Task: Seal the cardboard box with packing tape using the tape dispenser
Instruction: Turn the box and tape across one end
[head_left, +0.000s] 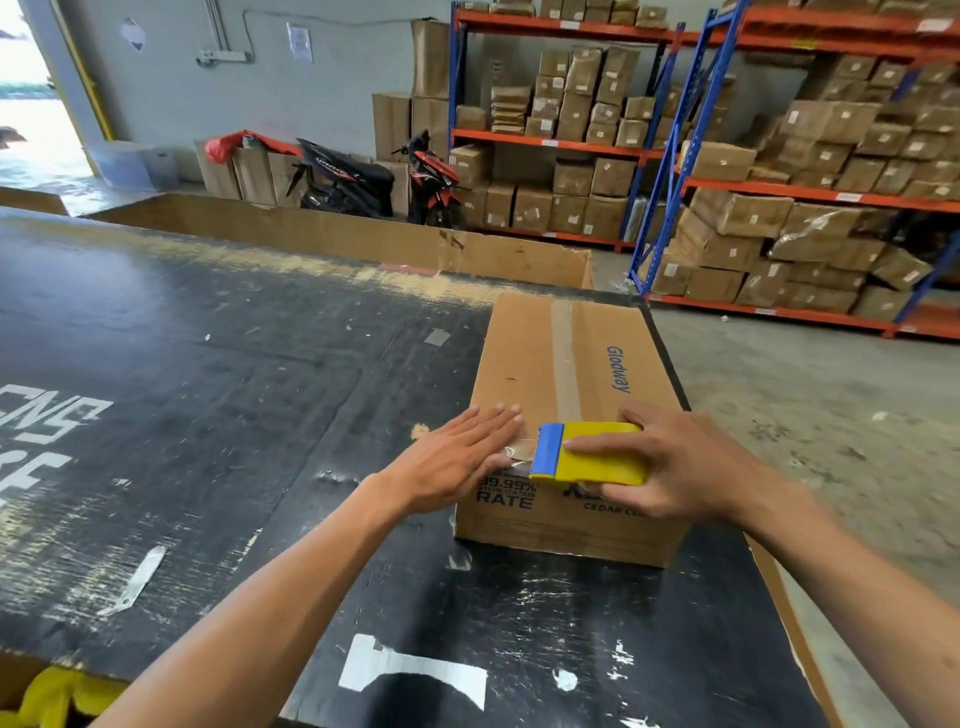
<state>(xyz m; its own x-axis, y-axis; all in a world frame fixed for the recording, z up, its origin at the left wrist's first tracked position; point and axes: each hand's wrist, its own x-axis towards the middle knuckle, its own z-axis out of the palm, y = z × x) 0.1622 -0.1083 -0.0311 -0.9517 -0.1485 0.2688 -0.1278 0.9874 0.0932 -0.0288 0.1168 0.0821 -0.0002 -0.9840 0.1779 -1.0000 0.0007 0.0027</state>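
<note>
A brown cardboard box (524, 358) lies on the black table (208, 364), near its right edge, flaps closed. A strip of clear packing tape (562, 358) runs along the top seam from the far end to the near edge. My right hand (685, 467) grips a yellow tape dispenser with a blue blade end (597, 453) at the box's near top edge. My left hand (462, 457) lies flat with fingers spread on the box top, just left of the dispenser, pressing the crinkled tape end down.
A small silvery blade-like object (137, 579) lies on the table at the left. An open cardboard bin (363, 234) stands behind the table. Shelving racks full of boxes (779, 182) and two parked scooters (374, 182) fill the background. Concrete floor (831, 389) lies to the right.
</note>
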